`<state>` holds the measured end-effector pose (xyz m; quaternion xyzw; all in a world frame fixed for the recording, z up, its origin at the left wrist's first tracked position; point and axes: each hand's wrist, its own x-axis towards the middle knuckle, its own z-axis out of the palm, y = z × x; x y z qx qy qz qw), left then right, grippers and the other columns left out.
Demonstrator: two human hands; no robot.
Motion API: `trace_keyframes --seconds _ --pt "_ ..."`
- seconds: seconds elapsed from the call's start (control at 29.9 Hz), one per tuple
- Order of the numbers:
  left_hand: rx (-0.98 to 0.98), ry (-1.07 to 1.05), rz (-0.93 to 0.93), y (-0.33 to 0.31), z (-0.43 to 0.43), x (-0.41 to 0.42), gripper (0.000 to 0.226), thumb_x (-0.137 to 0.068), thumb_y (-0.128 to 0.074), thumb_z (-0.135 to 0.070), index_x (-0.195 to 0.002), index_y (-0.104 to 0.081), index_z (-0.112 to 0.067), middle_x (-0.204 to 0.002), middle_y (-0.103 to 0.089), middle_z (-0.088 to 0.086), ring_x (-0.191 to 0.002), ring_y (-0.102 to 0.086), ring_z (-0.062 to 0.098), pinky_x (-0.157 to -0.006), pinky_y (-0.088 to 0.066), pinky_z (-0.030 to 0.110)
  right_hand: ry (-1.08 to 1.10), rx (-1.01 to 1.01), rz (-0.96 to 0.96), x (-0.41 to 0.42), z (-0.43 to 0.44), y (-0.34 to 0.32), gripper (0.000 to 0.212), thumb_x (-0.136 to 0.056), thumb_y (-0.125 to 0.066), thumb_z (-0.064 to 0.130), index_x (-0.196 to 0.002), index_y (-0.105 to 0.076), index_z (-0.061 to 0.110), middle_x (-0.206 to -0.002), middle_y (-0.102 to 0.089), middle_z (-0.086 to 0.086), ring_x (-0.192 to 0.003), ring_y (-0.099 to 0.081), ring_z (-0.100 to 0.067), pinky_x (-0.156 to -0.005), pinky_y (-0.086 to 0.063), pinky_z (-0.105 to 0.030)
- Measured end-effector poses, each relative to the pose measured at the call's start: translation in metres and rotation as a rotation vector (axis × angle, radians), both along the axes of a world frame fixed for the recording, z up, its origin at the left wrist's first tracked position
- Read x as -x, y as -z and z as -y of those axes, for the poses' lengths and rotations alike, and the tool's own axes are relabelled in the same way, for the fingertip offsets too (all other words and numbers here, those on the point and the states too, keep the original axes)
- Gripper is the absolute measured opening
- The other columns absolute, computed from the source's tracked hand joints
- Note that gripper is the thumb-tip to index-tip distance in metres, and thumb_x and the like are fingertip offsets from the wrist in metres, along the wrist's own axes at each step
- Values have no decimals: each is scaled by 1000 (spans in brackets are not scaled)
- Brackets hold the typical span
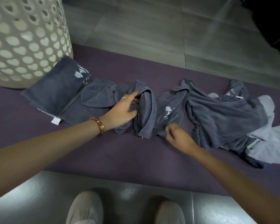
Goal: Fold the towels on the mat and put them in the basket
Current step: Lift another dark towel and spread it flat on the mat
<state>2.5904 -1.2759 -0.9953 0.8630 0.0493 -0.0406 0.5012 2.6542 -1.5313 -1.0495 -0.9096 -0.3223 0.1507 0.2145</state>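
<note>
A purple mat (136,159) runs across the floor. A folded dark grey towel (55,92) lies at its left end against the white perforated basket (26,39). A crumpled dark grey towel (145,109) lies mid-mat. My left hand (124,110) reaches into its folds, the fingers slightly curled and touching the cloth. My right hand (176,135), blurred, pinches the near edge of that towel's right part. More crumpled dark grey towels (220,113) lie to the right over a light grey towel (268,143).
Grey floor tiles (152,29) lie beyond the mat. My two shoes (124,209) stand on the floor at its near edge. A dark object (275,20) fills the upper right corner.
</note>
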Motion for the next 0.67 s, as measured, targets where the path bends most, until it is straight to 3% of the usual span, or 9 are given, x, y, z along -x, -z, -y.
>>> trace_keyframes --seconds 0.07,0.1,0.17,0.27,0.4,0.47,0.54,0.6,0.67 --pt "-210 -28 79 2 -10 -2 70 -89 -58 -9 -148 -22 -18 -134 -28 7 -123 -33 15 -100 -32 22 355 -473 -357 -1 -24 -41 19 -98 -41 7 -83 -45 17 -74 -52 -1 -60 -50 -5 -57 -44 -27" --pt "-334 -53 87 4 -17 -6 73 -85 -62 -12 -147 -23 -19 -135 -25 10 -125 -30 22 -104 -32 30 491 -705 -596 -7 -38 -63 21 -101 -35 10 -86 -48 18 -75 -59 -1 -60 -56 -5 -52 -47 -24" --pt "-636 -61 -6 10 -34 -15 82 -79 -69 -25 -147 -23 -20 -146 -16 14 -136 -15 33 -110 -22 46 568 -1045 -940 -24 -56 -108 23 -101 -31 14 -93 -52 14 -77 -69 0 -63 -66 -8 -51 -52 -21" --pt "-860 -25 -163 22 -59 -26 69 -88 -59 -37 -146 -29 -14 -153 -19 12 -143 -9 30 -113 -10 44 550 -1311 -1071 -44 -70 -158 25 -101 -29 13 -98 -53 7 -77 -72 -4 -65 -70 -13 -53 -54 -21" --pt "-960 -55 -72 15 -76 -34 36 -97 -40 -27 -130 -45 -12 -128 -56 9 -124 -44 28 -109 -20 44 508 -1518 -1076 -54 -77 -190 23 -102 -30 12 -98 -52 6 -80 -73 -7 -75 -72 -20 -63 -57 -27" --pt "-721 -163 7 -13 -79 -43 21 -98 -41 -17 -115 -47 -6 -107 -63 18 -102 -57 34 -86 -34 38 491 -1541 -1040 -59 -79 -197 17 -101 -33 13 -100 -49 8 -81 -72 -7 -79 -72 -22 -67 -58 -30" --pt "-346 -325 76 -55 -77 -54 15 -101 -39 -17 -95 -45 -5 -87 -59 18 -80 -55 27 -66 -30 31 492 -1500 -951 -62 -81 -203 14 -101 -34 12 -96 -47 13 -91 -67 -9 -84 -71 -22 -71 -59 -32" --pt "64 -409 97 -111 -68 -66 24 -101 -41 -18 -81 -50 -8 -70 -58 8 -67 -53 16 -61 -32 28 480 -1409 -845 -60 -86 -210 19 -101 -33 9 -88 -43 16 -96 -58 -7 -88 -67 -22 -75 -59 -35" --pt "399 -363 76 -177 -57 -77 31 -100 -45 -25 -73 -55 -11 -56 -63 -1 -51 -58 9 -57 -43 24 447 -1333 -759 -55 -91 -222 22 -102 -31 7 -84 -40 17 -93 -55 -4 -89 -63 -19 -81 -57 -38"
